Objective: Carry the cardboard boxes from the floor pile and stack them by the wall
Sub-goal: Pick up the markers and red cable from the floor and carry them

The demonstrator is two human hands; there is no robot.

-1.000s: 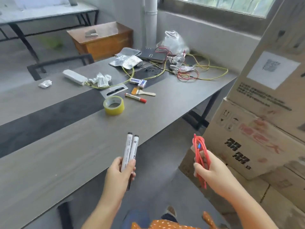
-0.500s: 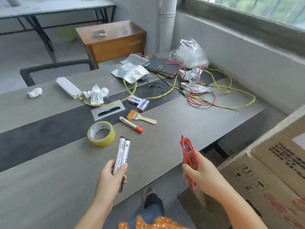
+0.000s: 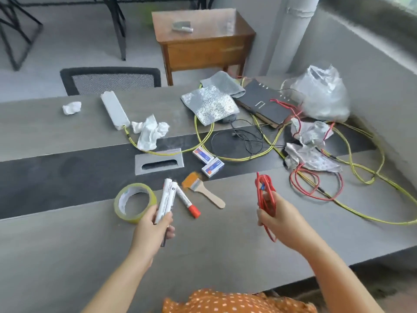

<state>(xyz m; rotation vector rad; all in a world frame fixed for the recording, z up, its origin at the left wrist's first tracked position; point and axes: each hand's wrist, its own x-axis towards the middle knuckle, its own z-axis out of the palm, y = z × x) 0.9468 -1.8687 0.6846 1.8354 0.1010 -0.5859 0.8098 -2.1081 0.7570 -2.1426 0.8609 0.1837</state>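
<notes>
Head view: left hand [image 3: 150, 227] grips two white markers [image 3: 165, 203], long axes pointing away; right hand [image 3: 278, 219] clutches a red cable bundle [image 3: 266, 197]; bare table [image 3: 67, 256] near its edge; cardboard boxes out of sight

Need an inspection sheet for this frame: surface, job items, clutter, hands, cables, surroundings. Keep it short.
Surface: grey table with a dark centre strip and a cable slot plate.
Job's things: nothing seen; no cardboard boxes in view.
Clutter: tape roll, red-capped marker, paintbrush, two small boxes, crumpled tissue, foil pouches, black folder, plastic bag.
Hands: left hand grips two white markers; right hand grips a red cord bundle.
Cables: yellow cable loops across the table; red wire and thin black wire lie loose.
Surroundings: mesh chair back, wooden cabinet, grey pipe.
</notes>
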